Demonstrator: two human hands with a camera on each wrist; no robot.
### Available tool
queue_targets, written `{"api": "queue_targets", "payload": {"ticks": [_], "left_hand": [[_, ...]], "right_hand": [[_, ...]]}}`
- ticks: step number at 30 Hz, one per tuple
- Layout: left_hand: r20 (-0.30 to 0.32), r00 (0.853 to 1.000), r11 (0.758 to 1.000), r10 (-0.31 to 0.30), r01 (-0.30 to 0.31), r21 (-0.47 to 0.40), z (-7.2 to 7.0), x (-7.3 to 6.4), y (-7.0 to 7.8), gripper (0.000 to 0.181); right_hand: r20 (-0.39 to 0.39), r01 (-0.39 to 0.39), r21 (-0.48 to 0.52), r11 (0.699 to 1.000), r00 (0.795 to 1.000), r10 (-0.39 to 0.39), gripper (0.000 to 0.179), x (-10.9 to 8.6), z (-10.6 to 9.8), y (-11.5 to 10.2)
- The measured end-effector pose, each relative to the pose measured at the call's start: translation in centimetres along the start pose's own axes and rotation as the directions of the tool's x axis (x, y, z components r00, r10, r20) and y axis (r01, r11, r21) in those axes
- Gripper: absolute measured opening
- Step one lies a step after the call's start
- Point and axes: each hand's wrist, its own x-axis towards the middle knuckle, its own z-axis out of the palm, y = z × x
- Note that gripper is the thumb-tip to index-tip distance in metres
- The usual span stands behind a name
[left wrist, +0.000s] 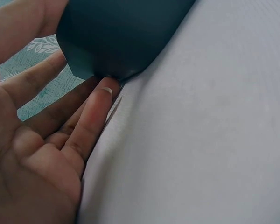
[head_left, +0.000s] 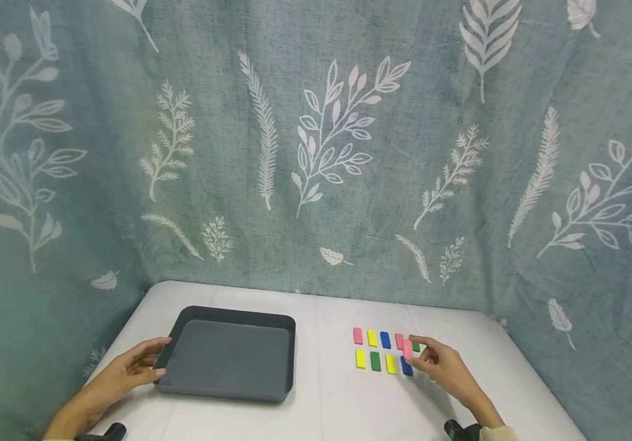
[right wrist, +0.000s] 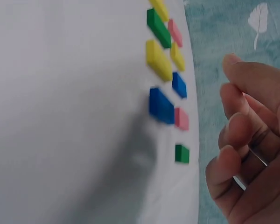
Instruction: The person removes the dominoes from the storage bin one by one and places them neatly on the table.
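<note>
At the left side of a dark grey rectangular tray (head_left: 228,395), my left hand (head_left: 123,373) grips the wall, thumb toward the near corner. The left wrist view shows the tray's dark corner (left wrist: 116,37) against the fingers of that hand. My right hand (head_left: 443,367) pinches a pink block (head_left: 407,349) between thumb and fingers, above the right end of two rows of coloured blocks. Beneath it are a blue block (head_left: 406,366) and a green block (head_left: 416,347), partly covered. In the right wrist view the held block is not visible.
The back row also has pink (head_left: 357,335), yellow (head_left: 372,338), blue (head_left: 385,340) and another pink block (head_left: 399,341). The front row has yellow (head_left: 360,359), green (head_left: 375,361) and yellow blocks (head_left: 391,364). A white cloth (head_left: 327,404) covers the table; leaf-patterned curtains (head_left: 316,245) surround it.
</note>
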Motion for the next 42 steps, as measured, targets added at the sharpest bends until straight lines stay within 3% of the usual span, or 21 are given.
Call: {"api": "queue_targets", "payload": {"ticks": [6,18,26,32,42], "left_hand": [[0.000,1.000,1.000,0.004,-0.004,-0.003,-0.3,-0.1,0.2,0.074],[0.005,1.000,1.000,-0.005,0.005,-0.019,-0.4,-0.5,-0.1,0.072],[-0.035,0.999,1.000,-0.015,0.016,0.009,-0.6,-1.0,0.5,0.074],[-0.024,0.999,0.999,-0.027,0.027,-0.020,-0.3,-1.3,0.1,0.073],[0.008,1.000,1.000,-0.015,0.016,-0.017,0.5,-0.3,0.3,0.073]], "right_hand": [[0.004,-0.009,-0.013,1.000,1.000,0.010,0.053,-0.4,-0.4,1.7],[0.025,-0.110,-0.031,0.993,0.994,0.110,0.055,-0.6,-0.3,4.3],[0.045,-0.101,-0.041,0.994,0.994,0.103,0.057,0.2,0.6,4.5],[0.053,-0.136,-0.061,0.989,0.989,0.140,0.058,0.3,0.7,4.7],[0.055,-0.189,-0.055,0.980,0.980,0.192,0.059,-0.9,0.5,5.9]]}}
